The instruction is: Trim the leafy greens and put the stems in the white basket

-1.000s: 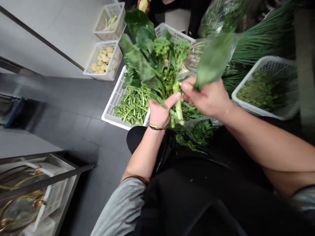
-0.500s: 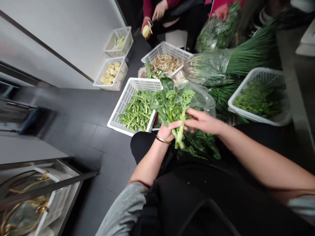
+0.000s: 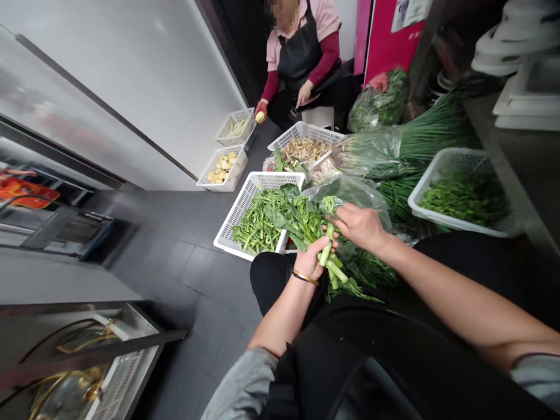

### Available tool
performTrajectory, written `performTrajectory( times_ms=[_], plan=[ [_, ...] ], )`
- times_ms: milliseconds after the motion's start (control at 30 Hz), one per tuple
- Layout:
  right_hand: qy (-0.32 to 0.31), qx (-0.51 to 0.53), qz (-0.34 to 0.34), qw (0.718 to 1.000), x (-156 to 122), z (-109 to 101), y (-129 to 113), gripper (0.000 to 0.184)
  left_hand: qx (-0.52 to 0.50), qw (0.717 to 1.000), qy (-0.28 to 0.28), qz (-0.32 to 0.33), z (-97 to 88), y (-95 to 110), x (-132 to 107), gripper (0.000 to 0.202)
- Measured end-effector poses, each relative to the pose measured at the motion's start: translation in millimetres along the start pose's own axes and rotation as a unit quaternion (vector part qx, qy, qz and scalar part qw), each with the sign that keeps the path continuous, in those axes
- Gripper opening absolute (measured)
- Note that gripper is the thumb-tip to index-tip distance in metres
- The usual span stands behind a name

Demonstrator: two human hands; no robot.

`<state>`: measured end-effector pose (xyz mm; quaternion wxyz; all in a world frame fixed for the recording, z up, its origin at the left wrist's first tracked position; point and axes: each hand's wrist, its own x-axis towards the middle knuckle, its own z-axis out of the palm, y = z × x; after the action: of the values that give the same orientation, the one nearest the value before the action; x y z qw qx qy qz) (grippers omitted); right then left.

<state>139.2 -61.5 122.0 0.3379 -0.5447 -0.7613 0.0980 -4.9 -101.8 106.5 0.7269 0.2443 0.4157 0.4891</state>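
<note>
My left hand (image 3: 314, 255) is closed around several broccolini stalks (image 3: 335, 269), whose pale cut ends point toward me. Their leaves and green heads spread beyond the fist. One stalk with a small floret (image 3: 328, 204) stands up from the bunch, and my right hand (image 3: 356, 224) pinches it just below that floret. Part of what the right fingertips grip is hidden. Just past the bunch, a white perforated basket (image 3: 228, 220) holds cut green stems. Loose leafy greens (image 3: 367, 268) lie below my hands, above my lap.
A co-worker (image 3: 301, 58) sits opposite, holding a peeled potato (image 3: 260, 117). Nearby are a basket of peelings (image 3: 284, 139), a potato basket (image 3: 236, 181), bagged long green stalks (image 3: 376, 149) and a basket of greens (image 3: 415, 201). A metal rack (image 3: 144, 344) stands at lower left.
The view has tilted up, showing more of the co-worker. My right hand has gone from resting open-fingered against the stalk to pinching it near the floret. The left hand keeps its bunch.
</note>
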Motion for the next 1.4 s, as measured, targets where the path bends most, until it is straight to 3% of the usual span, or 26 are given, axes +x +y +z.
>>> performTrajectory(
  times_ms=[100,167,233,300,367,467,500,533,633,700,767,833,900,967,1033,1100,1167,1200,1267,1333,1400],
  plan=[
    [-0.064,-0.081,-0.12,0.987,-30,-1,-12,0.032,-0.033,0.998,0.028,0.04,-9.0,8,-1,0.03],
    [-0.176,-0.065,-0.15,0.971,-51,-5,-8,0.035,-0.057,0.997,0.004,0.045,-18.8,14,-2,0.03],
    [-0.282,-0.024,-0.111,0.953,-60,-12,7,0.036,-0.082,0.995,-0.05,0.036,-26.7,17,-3,0.032],
    [-0.318,0.079,-0.021,0.944,-51,-19,22,0.052,-0.103,0.989,-0.097,0.031,-29.1,14,-4,0.032],
    [-0.297,0.263,0.067,0.915,-29,-22,27,0.061,-0.112,0.986,-0.126,0.017,-26.3,7,-4,0.031],
    [-0.239,0.461,0.129,0.845,2,-15,13,0.049,-0.095,0.985,-0.146,0.003,-20.0,-1,-2,0.029],
    [-0.205,0.468,0.133,0.849,6,-11,4,0.047,-0.083,0.985,-0.148,-0.001,-19.1,-2,-2,0.03],
    [-0.16,0.443,0.125,0.873,7,-7,-5,0.047,-0.07,0.987,-0.145,-0.003,-19.2,-2,-1,0.031],
    [-0.039,0.259,0.02,0.965,-11,-5,-21,0.043,-0.05,0.993,-0.111,0.003,-23.6,0,-1,0.03],
    [-0.064,0.16,-0.065,0.983,-29,-12,-17,0.038,-0.057,0.994,-0.093,0.006,-26.5,0,-2,0.026],
    [-0.185,0.158,-0.081,0.966,-38,-21,-4,0.032,-0.075,0.993,-0.094,0.006,-27.1,-1,-2,0.025],
    [-0.302,0.238,-0.014,0.923,-34,-25,12,0.033,-0.096,0.989,-0.113,0.006,-25.2,-4,-1,0.025],
    [-0.314,0.335,0.083,0.884,-20,-22,22,0.042,-0.107,0.984,-0.143,-0.008,-21.9,-8,0,0.027],
    [-0.235,0.358,0.139,0.893,-3,-12,21,0.047,-0.09,0.982,-0.162,-0.031,-18.7,-12,2,0.029],
    [-0.121,0.256,0.122,0.951,7,-2,11,0.046,-0.055,0.988,-0.136,-0.042,-16.9,-13,3,0.029],
    [-0.035,0.106,0.028,0.993,4,3,-3,0.039,-0.029,0.996,-0.076,-0.031,-17.0,-12,3,0.027],
    [-0.026,0.017,-0.103,0.994,-12,0,-12,0.031,-0.028,0.999,-0.028,-0.01,-19.1,-9,3,0.023],
    [-0.059,0.002,-0.156,0.986,-22,-5,-11,0.029,-0.032,0.999,-0.023,-0.006,-20.9,-7,3,0.023],
    [-0.192,-0.01,-0.197,0.961,-41,-17,0,0.027,-0.039,0.999,-0.036,0.0,-25.1,-4,3,0.023],
    [-0.346,-0.036,-0.139,0.927,-49,-29,19,0.024,-0.026,0.998,-0.059,-0.008,-28.9,-2,3,0.025],
    [-0.419,-0.015,-0.036,0.907,-43,-37,36,0.032,0.005,0.998,-0.063,-0.022,-30.3,-4,3,0.026]
  ],
)
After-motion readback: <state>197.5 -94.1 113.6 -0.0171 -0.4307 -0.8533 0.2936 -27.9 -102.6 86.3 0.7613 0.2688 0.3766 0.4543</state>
